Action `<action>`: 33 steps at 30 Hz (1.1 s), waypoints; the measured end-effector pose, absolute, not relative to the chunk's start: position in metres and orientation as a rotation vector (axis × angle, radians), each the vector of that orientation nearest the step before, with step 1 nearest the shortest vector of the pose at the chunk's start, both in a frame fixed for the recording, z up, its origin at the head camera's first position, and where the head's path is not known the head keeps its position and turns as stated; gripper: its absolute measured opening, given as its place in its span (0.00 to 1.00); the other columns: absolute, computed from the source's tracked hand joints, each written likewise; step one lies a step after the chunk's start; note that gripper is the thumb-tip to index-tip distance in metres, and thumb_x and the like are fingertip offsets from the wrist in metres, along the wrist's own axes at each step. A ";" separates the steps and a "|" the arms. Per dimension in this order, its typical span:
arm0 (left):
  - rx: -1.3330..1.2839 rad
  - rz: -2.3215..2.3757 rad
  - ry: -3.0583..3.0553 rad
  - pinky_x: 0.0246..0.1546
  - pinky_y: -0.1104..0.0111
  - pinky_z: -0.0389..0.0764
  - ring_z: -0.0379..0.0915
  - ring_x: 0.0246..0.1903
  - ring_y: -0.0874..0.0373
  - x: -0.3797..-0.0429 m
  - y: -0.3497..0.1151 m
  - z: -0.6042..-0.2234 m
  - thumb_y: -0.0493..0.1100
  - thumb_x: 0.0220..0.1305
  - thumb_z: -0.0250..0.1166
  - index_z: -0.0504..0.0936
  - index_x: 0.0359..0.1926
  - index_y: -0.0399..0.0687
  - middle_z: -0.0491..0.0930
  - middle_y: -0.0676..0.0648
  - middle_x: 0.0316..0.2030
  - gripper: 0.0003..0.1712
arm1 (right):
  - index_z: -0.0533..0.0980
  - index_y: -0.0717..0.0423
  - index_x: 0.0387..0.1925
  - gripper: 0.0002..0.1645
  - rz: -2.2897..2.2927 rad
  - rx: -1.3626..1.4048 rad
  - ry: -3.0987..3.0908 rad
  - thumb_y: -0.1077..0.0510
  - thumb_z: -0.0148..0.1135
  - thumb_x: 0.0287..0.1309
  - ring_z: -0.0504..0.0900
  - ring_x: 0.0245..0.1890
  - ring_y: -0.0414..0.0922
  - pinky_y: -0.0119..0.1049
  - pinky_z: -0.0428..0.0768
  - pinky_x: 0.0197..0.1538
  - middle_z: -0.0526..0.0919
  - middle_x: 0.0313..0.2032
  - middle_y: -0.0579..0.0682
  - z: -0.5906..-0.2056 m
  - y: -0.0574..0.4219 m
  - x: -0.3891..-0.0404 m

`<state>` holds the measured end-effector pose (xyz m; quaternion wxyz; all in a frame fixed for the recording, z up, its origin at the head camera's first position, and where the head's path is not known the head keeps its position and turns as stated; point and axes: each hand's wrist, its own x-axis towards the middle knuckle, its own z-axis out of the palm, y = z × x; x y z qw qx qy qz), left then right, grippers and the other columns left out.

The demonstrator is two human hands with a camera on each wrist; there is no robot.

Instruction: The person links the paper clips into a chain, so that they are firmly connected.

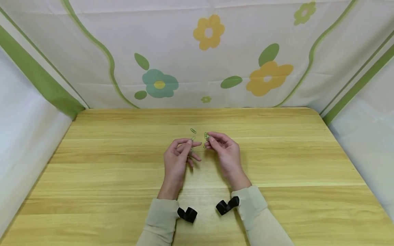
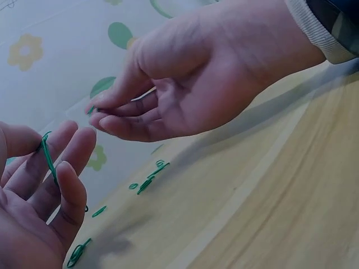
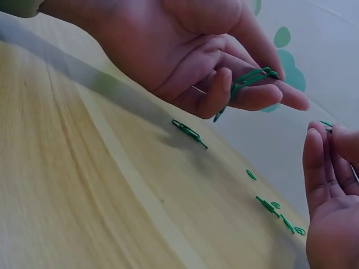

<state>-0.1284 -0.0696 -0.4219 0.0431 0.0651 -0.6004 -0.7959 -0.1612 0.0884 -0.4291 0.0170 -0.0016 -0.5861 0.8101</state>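
My left hand [image 1: 178, 159] pinches green paper clips [image 3: 252, 78] between thumb and forefinger. They seem to hang joined end to end, passing by the other, loosely spread fingers. To its right, a short gap away, my right hand [image 1: 227, 153] holds a small green paper clip [image 3: 326, 123] at the tips of its thumb and forefinger. Most of that clip is hidden by the fingers; a bit of green [image 2: 91, 110] shows in the left wrist view. The two hands do not touch, and both are raised over the table.
Several loose green paper clips lie on the wooden table [image 1: 107, 171] below and beyond the hands, among them one [image 1: 193, 131] past the left fingertips and a small bunch [image 3: 189, 132] under the left hand. A flowered white curtain [image 1: 184, 61] stands behind the table's far edge.
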 end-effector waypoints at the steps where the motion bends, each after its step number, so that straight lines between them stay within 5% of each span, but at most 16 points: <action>1: 0.192 -2.435 -1.834 0.17 0.72 0.76 0.85 0.19 0.56 -0.128 -0.069 -0.423 0.42 0.80 0.64 0.82 0.52 0.43 0.93 0.41 0.46 0.08 | 0.79 0.76 0.57 0.15 2.519 -0.004 -1.826 0.70 0.63 0.73 0.89 0.36 0.41 0.33 0.90 0.48 0.89 0.36 0.45 -0.429 0.088 -0.161; 21: 0.206 -2.459 -1.848 0.17 0.71 0.77 0.85 0.20 0.57 -0.129 -0.063 -0.426 0.43 0.81 0.63 0.80 0.53 0.44 0.94 0.42 0.42 0.08 | 0.83 0.67 0.56 0.13 2.460 0.001 -1.926 0.67 0.65 0.74 0.85 0.37 0.39 0.30 0.87 0.42 0.86 0.38 0.45 -0.429 0.087 -0.161; 33: 0.233 -2.459 -1.856 0.19 0.70 0.78 0.84 0.20 0.56 -0.129 -0.063 -0.427 0.44 0.81 0.63 0.80 0.52 0.43 0.94 0.43 0.41 0.10 | 0.81 0.71 0.57 0.14 2.453 0.023 -1.930 0.69 0.63 0.74 0.87 0.34 0.40 0.31 0.89 0.42 0.84 0.42 0.48 -0.430 0.086 -0.162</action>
